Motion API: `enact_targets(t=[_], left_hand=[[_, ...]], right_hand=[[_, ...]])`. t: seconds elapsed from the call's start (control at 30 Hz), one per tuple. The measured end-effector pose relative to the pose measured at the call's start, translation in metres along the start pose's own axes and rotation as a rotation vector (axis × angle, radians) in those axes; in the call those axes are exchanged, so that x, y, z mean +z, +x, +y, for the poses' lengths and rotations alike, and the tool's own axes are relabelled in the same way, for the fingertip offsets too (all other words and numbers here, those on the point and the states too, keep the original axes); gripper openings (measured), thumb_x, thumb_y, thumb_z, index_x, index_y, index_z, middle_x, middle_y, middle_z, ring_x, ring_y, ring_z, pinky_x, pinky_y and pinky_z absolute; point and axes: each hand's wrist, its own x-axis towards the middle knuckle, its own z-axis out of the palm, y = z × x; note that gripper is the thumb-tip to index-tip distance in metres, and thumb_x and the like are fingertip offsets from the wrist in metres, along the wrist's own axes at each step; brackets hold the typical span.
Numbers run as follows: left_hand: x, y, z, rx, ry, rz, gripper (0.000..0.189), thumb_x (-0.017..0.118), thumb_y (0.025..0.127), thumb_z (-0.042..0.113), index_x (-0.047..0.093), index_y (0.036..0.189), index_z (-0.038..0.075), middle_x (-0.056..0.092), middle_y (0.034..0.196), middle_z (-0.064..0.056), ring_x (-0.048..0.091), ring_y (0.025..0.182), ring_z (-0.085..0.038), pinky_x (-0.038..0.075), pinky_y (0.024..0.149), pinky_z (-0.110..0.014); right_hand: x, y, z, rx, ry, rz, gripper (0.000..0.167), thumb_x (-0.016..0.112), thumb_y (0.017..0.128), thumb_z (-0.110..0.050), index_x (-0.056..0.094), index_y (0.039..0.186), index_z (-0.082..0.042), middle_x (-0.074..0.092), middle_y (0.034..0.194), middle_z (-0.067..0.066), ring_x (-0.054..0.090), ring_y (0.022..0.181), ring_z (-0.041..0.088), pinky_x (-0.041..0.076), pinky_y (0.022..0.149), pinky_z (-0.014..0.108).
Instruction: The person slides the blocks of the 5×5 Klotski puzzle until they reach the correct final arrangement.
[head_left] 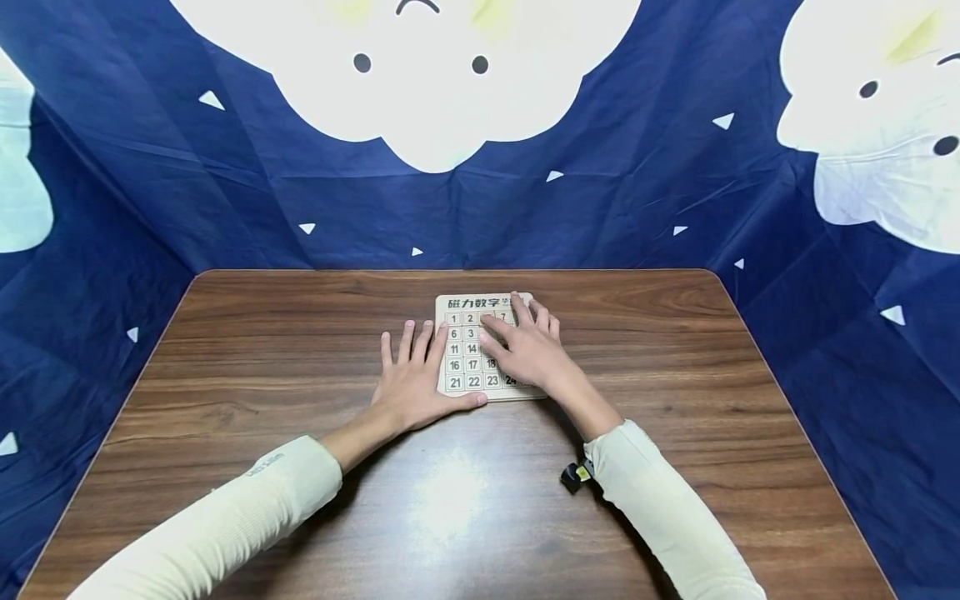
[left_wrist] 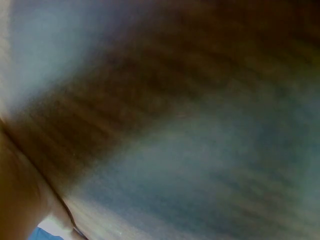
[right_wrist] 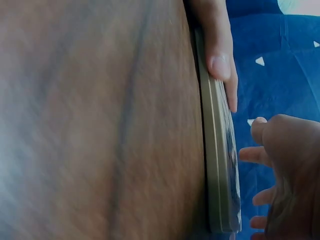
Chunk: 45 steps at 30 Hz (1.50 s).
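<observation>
Both arms reach forward and angle in toward each other. The left arm [head_left: 232,508] ends in a palm-down left grip [head_left: 408,387], fingers pretty much straight and fanned, thumb stuck out sideways to the right. Right arm [head_left: 660,500] has its right grip [head_left: 531,352] palm down too, fingers spread, kinda loosely bent. They're close, not touching.

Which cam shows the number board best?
Head: it looks down on the board, so the printed face and many numbers read clearly, though the right hand covers part of it. Right wrist gets it nearly edge-on, mostly its side, with the face a thin sliver. Left wrist shows no recognizable board, mostly blurred table.
</observation>
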Motion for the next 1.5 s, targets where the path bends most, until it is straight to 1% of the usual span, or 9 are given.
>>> enact_targets(t=[0.17,0.27,0.4,0.53,0.8,0.97,1.13,1.3,1.5], left_hand=[[-0.001,0.000,0.001,0.002,-0.005,0.000,0.146,0.053,0.077,0.110,0.008,0.184,0.021,0.013,0.191,-0.019,-0.003,0.179,-0.044,-0.014,0.139,-0.073],[-0.001,0.000,0.000,0.002,-0.008,-0.002,0.146,0.054,0.078,0.109,0.009,0.184,0.020,0.013,0.191,-0.019,-0.003,0.179,-0.045,-0.013,0.139,-0.074],[-0.002,0.000,0.000,-0.004,-0.009,-0.013,0.146,0.055,0.078,0.109,0.008,0.184,0.021,0.011,0.191,-0.018,-0.005,0.179,-0.043,-0.015,0.139,-0.072],[-0.002,0.000,0.001,-0.007,-0.003,-0.017,0.146,0.052,0.077,0.110,0.006,0.184,0.022,0.011,0.191,-0.017,-0.006,0.179,-0.042,-0.016,0.139,-0.072],[-0.002,0.001,0.003,-0.006,-0.003,-0.020,0.147,0.053,0.077,0.110,0.005,0.184,0.022,0.010,0.191,-0.018,-0.007,0.179,-0.042,-0.017,0.139,-0.071],[-0.001,0.000,0.002,-0.008,-0.003,-0.020,0.148,0.055,0.076,0.110,0.006,0.184,0.022,0.010,0.191,-0.018,-0.006,0.179,-0.043,-0.016,0.139,-0.071],[-0.001,0.000,0.001,-0.007,0.007,-0.015,0.147,0.054,0.077,0.110,0.006,0.184,0.022,0.011,0.191,-0.018,-0.005,0.179,-0.043,-0.015,0.139,-0.072],[-0.001,0.000,0.000,0.001,0.016,-0.003,0.145,0.054,0.078,0.109,0.008,0.184,0.021,0.013,0.191,-0.019,-0.003,0.179,-0.045,-0.013,0.139,-0.073],[-0.001,0.000,0.000,0.003,0.013,-0.004,0.145,0.055,0.079,0.108,0.009,0.184,0.020,0.014,0.191,-0.019,-0.002,0.179,-0.045,-0.012,0.139,-0.074]], right_hand=[[0.004,-0.007,-0.007,-0.058,0.005,0.002,0.055,0.048,0.117,-0.058,0.060,0.165,-0.035,0.016,0.189,0.025,0.017,0.171,0.057,0.018,0.136,0.077],[0.006,-0.010,-0.010,-0.068,0.006,-0.010,0.055,0.047,0.117,-0.060,0.060,0.165,-0.036,0.015,0.190,0.023,0.016,0.172,0.056,0.018,0.136,0.077],[0.007,-0.012,-0.011,-0.061,0.007,-0.029,0.055,0.045,0.118,-0.060,0.059,0.165,-0.036,0.014,0.190,0.023,0.015,0.173,0.055,0.017,0.137,0.076],[0.004,-0.013,-0.010,-0.045,0.005,-0.033,0.054,0.047,0.118,-0.058,0.060,0.165,-0.035,0.018,0.189,0.025,0.016,0.172,0.055,0.018,0.136,0.076],[-0.004,-0.016,0.003,0.004,0.006,-0.013,0.049,0.049,0.118,-0.055,0.065,0.161,-0.037,0.022,0.187,0.025,0.017,0.172,0.057,0.018,0.135,0.076],[-0.004,-0.017,0.006,-0.006,-0.004,0.019,0.048,0.048,0.118,-0.055,0.069,0.157,-0.035,0.023,0.187,0.026,0.018,0.171,0.058,0.020,0.134,0.077],[0.001,-0.014,-0.007,-0.052,0.006,0.023,0.050,0.049,0.118,-0.054,0.069,0.157,-0.030,0.019,0.188,0.026,0.016,0.172,0.056,0.018,0.136,0.076],[0.008,-0.009,-0.025,-0.108,0.014,-0.021,0.052,0.048,0.118,-0.055,0.064,0.162,-0.033,0.012,0.190,0.024,0.013,0.172,0.058,0.016,0.137,0.077],[0.012,-0.006,-0.033,-0.097,-0.003,-0.052,0.053,0.045,0.119,-0.056,0.060,0.165,-0.035,0.011,0.190,0.023,0.010,0.174,0.056,0.015,0.137,0.076]])
